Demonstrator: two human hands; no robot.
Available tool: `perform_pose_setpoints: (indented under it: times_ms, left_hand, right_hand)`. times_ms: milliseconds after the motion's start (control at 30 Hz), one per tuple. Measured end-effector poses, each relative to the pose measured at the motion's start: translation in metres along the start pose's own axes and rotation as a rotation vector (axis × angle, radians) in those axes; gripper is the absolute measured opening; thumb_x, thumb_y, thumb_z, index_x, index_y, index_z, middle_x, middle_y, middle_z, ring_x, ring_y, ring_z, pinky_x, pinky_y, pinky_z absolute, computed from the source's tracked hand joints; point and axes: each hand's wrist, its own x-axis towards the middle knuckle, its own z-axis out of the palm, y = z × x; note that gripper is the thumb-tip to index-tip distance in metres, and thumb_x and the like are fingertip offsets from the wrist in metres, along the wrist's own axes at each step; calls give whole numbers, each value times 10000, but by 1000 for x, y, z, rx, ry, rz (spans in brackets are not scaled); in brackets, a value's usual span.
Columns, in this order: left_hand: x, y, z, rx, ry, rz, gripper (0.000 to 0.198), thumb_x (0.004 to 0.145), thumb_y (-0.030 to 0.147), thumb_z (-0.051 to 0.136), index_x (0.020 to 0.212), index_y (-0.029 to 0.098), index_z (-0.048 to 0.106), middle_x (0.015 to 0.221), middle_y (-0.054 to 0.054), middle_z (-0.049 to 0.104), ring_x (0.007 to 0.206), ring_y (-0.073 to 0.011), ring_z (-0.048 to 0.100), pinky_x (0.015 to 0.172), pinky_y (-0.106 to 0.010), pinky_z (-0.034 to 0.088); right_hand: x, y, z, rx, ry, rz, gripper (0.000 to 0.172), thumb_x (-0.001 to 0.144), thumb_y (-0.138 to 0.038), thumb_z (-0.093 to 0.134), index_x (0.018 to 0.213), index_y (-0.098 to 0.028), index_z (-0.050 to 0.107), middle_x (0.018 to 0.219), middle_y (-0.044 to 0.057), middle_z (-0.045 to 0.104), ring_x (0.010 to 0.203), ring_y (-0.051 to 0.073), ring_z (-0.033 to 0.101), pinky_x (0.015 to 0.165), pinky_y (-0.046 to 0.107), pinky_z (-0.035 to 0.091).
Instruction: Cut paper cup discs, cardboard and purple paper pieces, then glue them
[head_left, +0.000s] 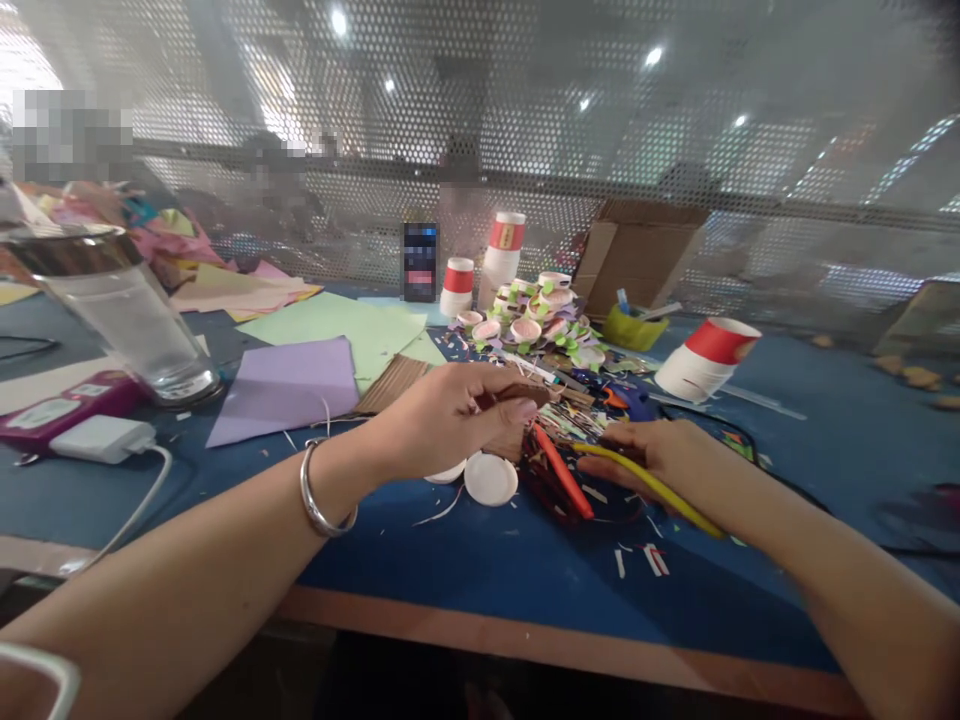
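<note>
My left hand [457, 415] pinches a small dark brown piece [531, 393], perhaps card, between thumb and fingers. To its right, my right hand [660, 460] is closed around a slim, curved yellow tool [660, 487]; its exact kind is unclear. An orange-red handled tool [562, 470] lies between the hands. Below my left hand are white paper discs [491, 480]. Brown corrugated strips [397, 383] lie just behind that hand. Paper scraps [581, 408] cover the table around both hands.
Behind the scraps sit a pile of decorated cup pieces [526, 328], paper cups [709, 360] and a phone [420, 262]. A blue-and-orange tool [637, 402] lies near my right hand. Leftward are purple paper [289, 385], a glass of water [142, 330] and a power strip [71, 408].
</note>
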Motion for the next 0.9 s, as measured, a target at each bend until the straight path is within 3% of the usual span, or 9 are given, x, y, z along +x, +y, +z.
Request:
perform_pose_setpoints:
  times_ms: [167, 300, 367, 500, 633, 767, 900]
  left_hand:
    - [-8, 4, 19, 230, -139, 252, 354, 974, 158, 508, 1285, 149, 677, 1109, -119, 672, 1042, -207, 594, 954, -354, 492]
    - [-15, -3, 43, 491, -314, 385, 454, 951, 144, 481, 1390, 130, 595, 1135, -132, 664, 1055, -264, 554, 1005, -443, 451]
    - [-16, -5, 45, 558, -332, 382, 493, 954, 161, 483, 1443, 153, 543, 1196, -128, 644, 1084, -278, 536, 1003, -451, 443]
    - [-10, -3, 24, 599, -221, 247, 489, 926, 50, 440, 1380, 157, 588, 1155, -112, 650, 1062, -250, 541, 1026, -438, 412]
    - [-3, -2, -2, 596, -107, 41, 293, 959, 86, 437, 1077, 142, 699, 1037, -82, 676, 986, -229, 568, 938, -401, 434]
    - [-1, -4, -17, 627, -189, -132, 188, 936, 134, 510, 916, 158, 696, 936, -62, 680, 924, -228, 578, 839, -375, 443]
    - [-1, -5, -19, 617, -280, -201, 103, 900, 226, 608, 876, 168, 689, 925, -54, 679, 896, -223, 594, 770, -349, 438]
  right_hand:
    - [-11, -9, -11, -211, -114, 22, 428, 931, -583, 519, 757, -216, 655, 597, 48, 654, 537, 213, 612, 520, 286, 323]
    - [-14, -10, -13, -340, -179, 59, 342, 939, -533, 546, 857, -218, 652, 617, 44, 666, 561, 230, 635, 513, 282, 316]
    - [-14, -9, -13, -320, -204, 51, 305, 939, -505, 568, 904, -213, 649, 664, 43, 684, 600, 229, 652, 536, 283, 349]
    - [-15, -8, -17, -283, -232, 36, 269, 945, -422, 586, 1050, -185, 656, 741, 59, 708, 661, 244, 677, 579, 301, 400]
    - [-16, -10, -27, -308, -321, 39, 246, 962, -313, 575, 1152, -169, 633, 842, 89, 728, 754, 264, 702, 636, 330, 442]
    - [-15, -15, -37, -372, -354, 13, 215, 948, -321, 615, 1107, -179, 646, 850, 94, 733, 793, 305, 714, 660, 379, 461]
    - [-13, -36, -43, -299, -293, -79, 192, 958, -332, 614, 1071, -181, 652, 945, 94, 742, 841, 312, 718, 695, 418, 494]
